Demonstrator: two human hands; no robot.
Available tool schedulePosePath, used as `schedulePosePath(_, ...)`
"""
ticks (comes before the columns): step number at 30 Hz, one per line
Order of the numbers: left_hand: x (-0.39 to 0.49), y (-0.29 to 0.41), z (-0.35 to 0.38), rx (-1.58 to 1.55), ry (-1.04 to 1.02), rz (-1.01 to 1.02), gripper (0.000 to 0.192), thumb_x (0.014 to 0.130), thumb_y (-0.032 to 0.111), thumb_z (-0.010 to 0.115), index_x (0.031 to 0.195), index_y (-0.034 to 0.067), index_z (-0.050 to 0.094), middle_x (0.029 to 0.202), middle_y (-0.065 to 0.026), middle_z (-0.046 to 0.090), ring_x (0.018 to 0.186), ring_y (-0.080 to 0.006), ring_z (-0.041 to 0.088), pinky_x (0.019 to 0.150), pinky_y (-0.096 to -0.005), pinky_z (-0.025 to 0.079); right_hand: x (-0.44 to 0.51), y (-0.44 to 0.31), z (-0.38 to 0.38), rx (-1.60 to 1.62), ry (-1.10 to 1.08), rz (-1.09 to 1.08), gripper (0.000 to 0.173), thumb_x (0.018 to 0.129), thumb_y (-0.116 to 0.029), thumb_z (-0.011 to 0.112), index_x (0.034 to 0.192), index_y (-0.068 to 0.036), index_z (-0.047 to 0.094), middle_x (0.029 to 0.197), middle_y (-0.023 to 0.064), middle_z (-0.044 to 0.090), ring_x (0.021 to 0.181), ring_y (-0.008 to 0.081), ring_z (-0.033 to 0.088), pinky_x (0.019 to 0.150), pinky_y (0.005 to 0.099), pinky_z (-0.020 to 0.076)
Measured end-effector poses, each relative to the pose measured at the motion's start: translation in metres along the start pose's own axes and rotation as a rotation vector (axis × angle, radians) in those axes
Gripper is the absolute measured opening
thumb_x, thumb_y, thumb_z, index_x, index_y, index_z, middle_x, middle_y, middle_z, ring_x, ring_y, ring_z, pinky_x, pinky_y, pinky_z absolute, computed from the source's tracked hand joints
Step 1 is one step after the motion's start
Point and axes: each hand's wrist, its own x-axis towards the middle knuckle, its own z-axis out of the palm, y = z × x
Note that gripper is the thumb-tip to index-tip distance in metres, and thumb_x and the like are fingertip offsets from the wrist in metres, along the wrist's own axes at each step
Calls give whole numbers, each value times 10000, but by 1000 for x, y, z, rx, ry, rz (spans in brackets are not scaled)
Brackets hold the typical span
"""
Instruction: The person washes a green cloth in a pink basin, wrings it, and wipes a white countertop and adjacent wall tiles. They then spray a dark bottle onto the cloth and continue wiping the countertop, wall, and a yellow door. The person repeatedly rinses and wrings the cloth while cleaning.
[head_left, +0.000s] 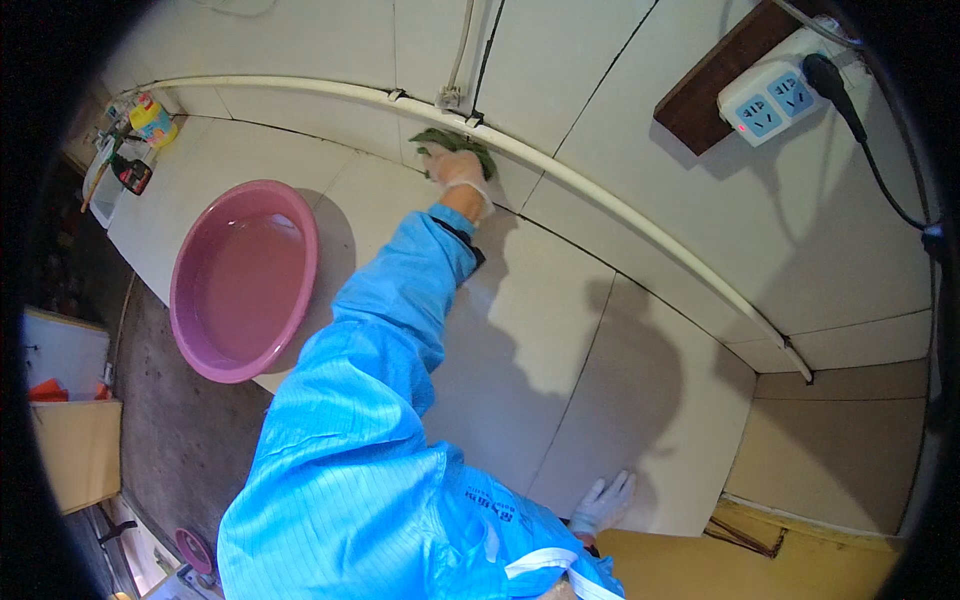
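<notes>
My left hand (454, 166), in a thin translucent glove, reaches far out and presses a green cloth (482, 156) against the low wall tiles (517, 180), just under a white pipe. The cloth is bunched around the fingers. My right hand (606, 502), gloved in white, lies on the tiled counter (525, 330) near its right end, with fingers apart and nothing held. A pink plastic basin (180, 300) holding water stands at the counter's front edge, left of my outstretched arm. Blue sleeves cover both arms.
The white pipe (592, 187) runs along the wall. A power strip (776, 97) with a black plug (825, 79) is on a wooden board (697, 120) at upper right. At the far left are a yellow bottle (152, 124), a dark bottle (133, 174) and a white container (107, 202).
</notes>
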Motion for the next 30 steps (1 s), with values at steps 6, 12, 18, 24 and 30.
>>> schedulePosePath(6, 80, -49, 27, -211, 32, -45, 773, 655, 533, 843, 1339, 233, 640, 1487, -59, 510, 1386, -252, 446, 1075, -380, 406, 2, 4, 4, -11, 12, -37, 617, 997, -436, 409, 1425, 7, 447, 1499, 276, 392, 1385, 461, 350, 1167, 560, 246)
schedulePosePath(12, 159, -95, 79, -271, 72, 15, 568, 652, 488, 848, 1132, 203, 749, 1251, -66, 687, 1172, -226, 643, 926, -343, 526, 2, -2, 2, -35, 7, -9, 608, 993, -429, 414, 1417, 5, 457, 1481, 278, 412, 1354, 476, 380, 1151, 576, 262)
schedulePosePath(18, 147, -81, 81, -49, 71, 28, 450, 723, 433, 832, 1115, 226, 755, 1252, -38, 690, 1165, -230, 648, 919, -337, 528, 4, 0, 3, -19, 14, -17, 597, 982, -399, 417, 1422, 3, 449, 1476, 272, 419, 1354, 469, 380, 1147, 571, 271)
schedulePosePath(24, 57, -21, 39, -131, 33, 107, 486, 751, 415, 775, 1203, 241, 730, 1318, -46, 658, 1241, -236, 606, 983, -348, 497, 7, -2, -3, -64, -11, -33, 595, 982, -387, 400, 1437, -5, 419, 1486, 248, 421, 1377, 446, 367, 1153, 561, 265)
schedulePosePath(30, 4, 44, 24, -194, -2, 150, 629, 658, 443, 831, 1230, 208, 716, 1326, -53, 650, 1277, -245, 576, 1033, -383, 457, 6, -2, -3, -53, 9, -30, 596, 989, -402, 393, 1434, -7, 425, 1488, 243, 420, 1383, 432, 367, 1152, 555, 265)
